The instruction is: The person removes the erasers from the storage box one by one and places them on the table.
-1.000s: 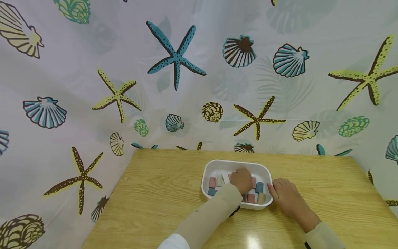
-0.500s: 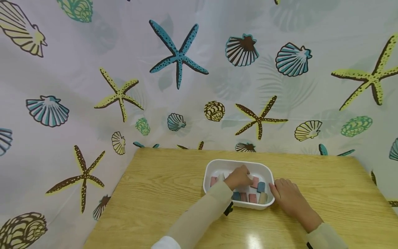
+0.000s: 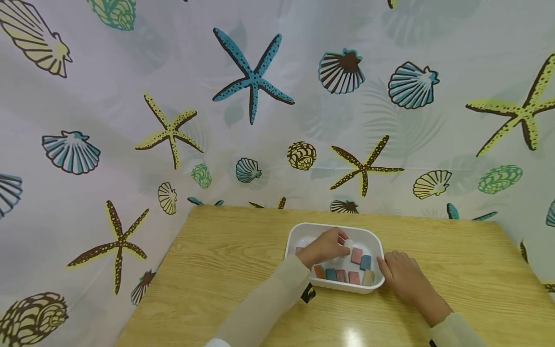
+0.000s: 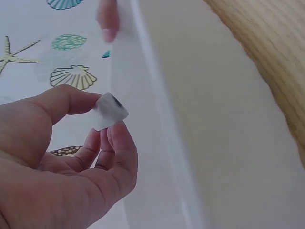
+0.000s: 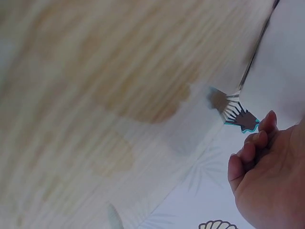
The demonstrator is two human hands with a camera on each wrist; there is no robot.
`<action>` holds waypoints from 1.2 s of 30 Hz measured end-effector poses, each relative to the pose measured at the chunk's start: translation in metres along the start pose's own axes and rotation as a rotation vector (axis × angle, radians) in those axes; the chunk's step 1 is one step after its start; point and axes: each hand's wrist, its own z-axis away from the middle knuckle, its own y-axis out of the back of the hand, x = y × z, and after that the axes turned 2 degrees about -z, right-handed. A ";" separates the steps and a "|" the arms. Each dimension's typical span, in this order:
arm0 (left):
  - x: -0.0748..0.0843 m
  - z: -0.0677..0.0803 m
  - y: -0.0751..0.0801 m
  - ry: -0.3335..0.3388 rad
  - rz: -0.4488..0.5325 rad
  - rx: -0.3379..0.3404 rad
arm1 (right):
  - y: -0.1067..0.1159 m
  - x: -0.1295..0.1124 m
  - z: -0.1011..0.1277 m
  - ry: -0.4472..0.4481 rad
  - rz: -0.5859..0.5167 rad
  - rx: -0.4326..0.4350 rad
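A pale cloth [image 3: 277,188] printed with starfish and shells is hung behind a wood-grain table [image 3: 225,265]. At the fingertips of the left hand [image 3: 323,246], a small white block [image 4: 109,112] is pinched between the thumb and a fingertip, seemingly so that most of its faces stay bare and it can be turned or placed precisely; a dark mark is shown on one corner. The block is kept at the very tips, well away from the palm, and the remaining fingers are bent beneath it without visible contact. How high it is held over the tray floor cannot be told. Just beside it, to the right, a pink block [image 3: 356,256] is laid inside the white tray [image 3: 289,238], with a blue block [image 3: 365,262] close by. Along the near wall, an orange block [image 3: 319,272], a second blue block [image 3: 331,274], a reddish block [image 3: 341,276], another pink block [image 3: 353,278] and a tan block [image 3: 368,277] are set in a row, perhaps to keep them apart and easy to see. The tray's left part is largely hidden by the left hand and sleeve [image 3: 264,303]. At the opposite end, the right hand [image 3: 405,274] is rested on the table with its fingers close together and nothing held; its thumb is brought up to the tray's edge, apparently to steady it.
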 end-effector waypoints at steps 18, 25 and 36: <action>0.001 0.072 0.037 -0.120 0.384 -0.154 | 0.001 0.000 0.000 0.010 0.015 -0.019; -0.007 0.096 0.040 -0.156 0.384 -0.181 | -0.002 0.001 0.000 0.001 0.012 -0.014; -0.033 0.128 0.030 -0.126 0.322 -0.191 | 0.002 -0.002 0.001 0.007 -0.009 -0.030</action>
